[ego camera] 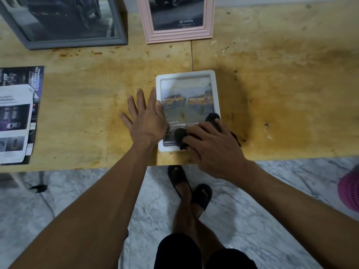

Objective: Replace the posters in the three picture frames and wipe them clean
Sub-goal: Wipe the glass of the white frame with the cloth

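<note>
White plastic rims the small frame (215,90) lying flat near the counter's (281,84) front edge; it holds a poster of two yellow pickup trucks. Three frames show in all: beyond the white one a pink frame (208,20) stands with a Toyota poster, and left of that a grey frame (77,42) holds a dark vehicle picture. One black cloth (180,136) lies on the white frame's lower glass. The right hand (211,150) presses it down, fingers curled over the cloth. The left hand (144,119) lies flat, fingers spread apart on the counter, thumb touching the white frame's left rim. Far left of the white frame lies one stack of loose printed posters (16,115).
</note>
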### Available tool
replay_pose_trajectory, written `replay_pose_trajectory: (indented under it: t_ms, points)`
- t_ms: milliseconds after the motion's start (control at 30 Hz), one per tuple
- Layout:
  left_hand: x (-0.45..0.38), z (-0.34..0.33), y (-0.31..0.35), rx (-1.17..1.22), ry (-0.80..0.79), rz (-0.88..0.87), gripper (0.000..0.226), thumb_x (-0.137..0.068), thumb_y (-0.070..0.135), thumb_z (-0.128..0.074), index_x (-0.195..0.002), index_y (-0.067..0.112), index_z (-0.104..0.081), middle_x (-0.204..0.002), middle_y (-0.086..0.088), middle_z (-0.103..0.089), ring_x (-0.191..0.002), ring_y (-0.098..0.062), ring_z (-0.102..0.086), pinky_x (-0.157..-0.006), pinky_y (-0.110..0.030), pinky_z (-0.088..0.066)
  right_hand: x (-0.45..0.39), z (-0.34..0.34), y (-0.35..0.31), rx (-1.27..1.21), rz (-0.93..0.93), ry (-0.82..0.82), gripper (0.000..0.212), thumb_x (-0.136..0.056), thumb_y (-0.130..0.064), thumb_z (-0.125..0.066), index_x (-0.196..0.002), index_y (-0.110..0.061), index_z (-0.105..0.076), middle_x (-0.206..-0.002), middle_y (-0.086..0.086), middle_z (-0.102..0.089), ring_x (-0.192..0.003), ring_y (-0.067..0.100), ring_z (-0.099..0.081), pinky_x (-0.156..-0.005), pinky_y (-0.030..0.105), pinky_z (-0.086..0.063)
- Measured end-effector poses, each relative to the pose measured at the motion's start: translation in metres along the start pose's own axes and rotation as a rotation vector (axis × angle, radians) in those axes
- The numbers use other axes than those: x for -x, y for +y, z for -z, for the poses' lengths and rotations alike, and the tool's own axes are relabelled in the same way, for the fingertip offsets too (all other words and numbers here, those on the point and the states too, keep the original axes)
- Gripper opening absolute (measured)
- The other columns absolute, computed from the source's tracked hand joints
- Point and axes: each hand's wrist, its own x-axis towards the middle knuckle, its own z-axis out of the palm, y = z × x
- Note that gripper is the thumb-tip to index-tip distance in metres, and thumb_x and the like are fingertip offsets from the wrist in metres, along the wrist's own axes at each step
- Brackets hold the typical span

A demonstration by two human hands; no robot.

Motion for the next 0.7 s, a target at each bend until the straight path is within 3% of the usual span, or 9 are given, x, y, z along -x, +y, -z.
replay_pose_trajectory:
  t_ms: [133, 233, 333, 467, 600, 700]
  points:
    - [0.0, -0.001, 0.0, -0.002, 0.022, 0.0, 0.051, -0.105, 0.05, -0.009, -0.156, 0.043, -0.011, -0.167, 0.005, 0.003, -0.152, -0.026, 0.015, -0.116, -0.063, 0.012, 0.0, 0.003, 0.02, 0.078, 0.079, -0.043, 0.02, -0.098, -0.028, -0.046, -0.114, -0.022, -0.057, -0.117, 0.001, -0.055, -0.103, 0.025, -0.052, -0.081, 0.041, -0.041]
    - [0.001, -0.003, -0.001, -0.015, 0.038, -0.006, 0.051, -0.105, 0.05, -0.008, -0.155, 0.043, -0.012, -0.167, 0.006, 0.001, -0.152, -0.027, 0.013, -0.116, -0.064, 0.009, -0.032, 0.015, 0.03, -0.188, -0.089, 0.043, 0.033, -0.1, -0.033, -0.036, -0.117, -0.016, -0.058, -0.108, 0.007, -0.057, -0.092, 0.023, -0.054, -0.072, 0.04, -0.047]
    - [0.002, -0.004, -0.001, -0.017, 0.049, -0.006, 0.05, -0.106, 0.05, -0.01, -0.155, 0.042, -0.014, -0.167, 0.005, 0.0, -0.152, -0.027, 0.012, -0.116, -0.064, 0.008, -0.088, 0.027, 0.044, -0.34, -0.237, 0.186, 0.033, -0.101, -0.029, -0.038, -0.125, -0.013, -0.055, -0.118, 0.01, -0.054, -0.103, 0.025, -0.049, -0.084, 0.041, -0.044]
    - [0.004, -0.006, 0.001, -0.04, 0.055, 0.008, 0.051, -0.106, 0.05, -0.01, -0.156, 0.042, -0.013, -0.167, 0.006, 0.0, -0.152, -0.026, 0.011, -0.117, -0.064, 0.006, -0.13, 0.015, 0.056, -0.143, -0.174, 0.02, 0.04, -0.102, -0.028, -0.04, -0.14, -0.02, -0.049, -0.145, 0.005, -0.043, -0.128, 0.03, -0.037, -0.104, 0.048, -0.031]
    - [0.002, -0.006, 0.001, -0.045, 0.059, 0.026, 0.051, -0.105, 0.051, -0.009, -0.155, 0.044, -0.013, -0.167, 0.007, 0.001, -0.153, -0.025, 0.011, -0.117, -0.063, 0.007, -0.113, -0.006, 0.047, -0.129, -0.157, 0.027, 0.042, -0.098, -0.021, -0.049, -0.14, -0.019, -0.05, -0.152, 0.002, -0.04, -0.136, 0.029, -0.034, -0.108, 0.049, -0.029]
    - [0.003, -0.006, 0.002, -0.033, 0.056, 0.025, 0.051, -0.105, 0.051, -0.008, -0.155, 0.043, -0.013, -0.167, 0.007, 0.001, -0.152, -0.026, 0.011, -0.117, -0.063, 0.008, -0.099, -0.01, 0.036, -0.122, -0.129, 0.057, 0.04, -0.095, -0.019, -0.052, -0.135, -0.018, -0.055, -0.147, 0.003, -0.047, -0.13, 0.03, -0.041, -0.106, 0.049, -0.034]
